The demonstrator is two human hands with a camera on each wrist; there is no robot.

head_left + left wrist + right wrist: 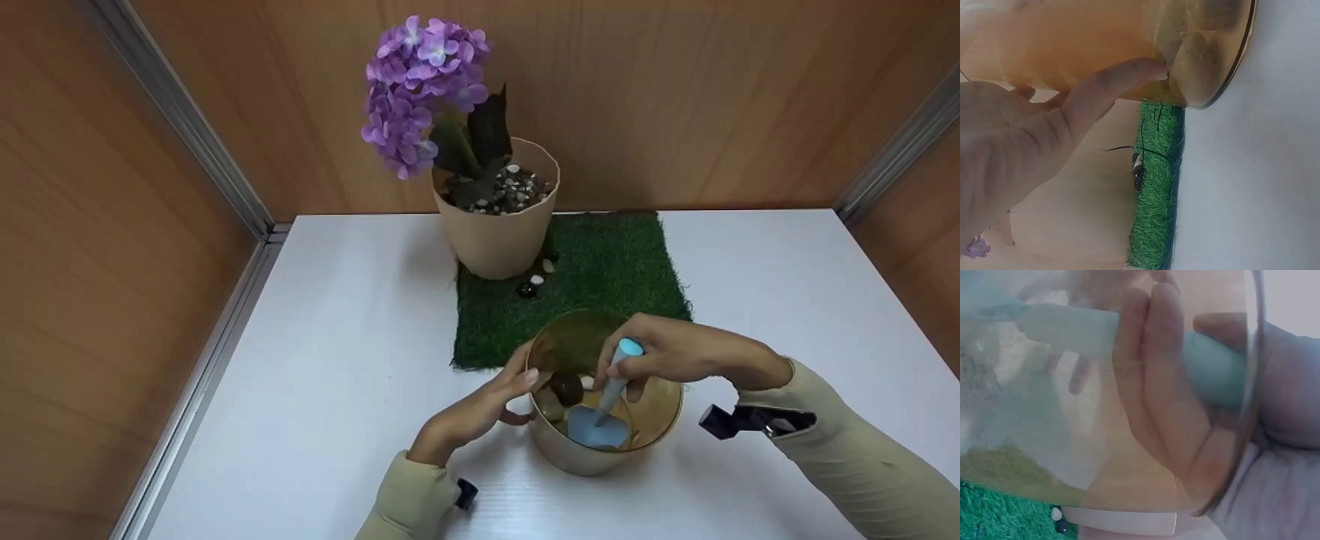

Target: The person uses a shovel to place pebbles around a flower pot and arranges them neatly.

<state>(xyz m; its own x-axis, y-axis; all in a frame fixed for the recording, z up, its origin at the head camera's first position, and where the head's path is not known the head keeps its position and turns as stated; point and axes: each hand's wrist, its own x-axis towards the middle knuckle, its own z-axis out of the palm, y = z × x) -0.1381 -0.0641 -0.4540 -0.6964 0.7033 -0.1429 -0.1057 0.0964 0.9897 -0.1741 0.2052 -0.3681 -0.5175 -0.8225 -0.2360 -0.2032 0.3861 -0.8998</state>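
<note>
A see-through amber container (581,457) stands upright on the white table. My left hand (480,405) holds it by the left side, thumb (1129,73) along the outer wall. Inside lie a dark rounded stone (567,388), a greyish stone (550,405) and a small white piece (587,382). My right hand (660,352) reaches in over the rim and grips the pale blue handle of a small shovel (598,429), its blade pointing down within the container. Through the amber wall, the right wrist view shows fingers (1159,354) wrapped round the handle.
Behind the container lies a green turf mat (615,255). On its back left stands a beige pot (495,240) with purple flowers (420,82) and pebbles in it. Several loose pebbles (527,289) lie beside the pot. Wooden panels (675,105) enclose the table.
</note>
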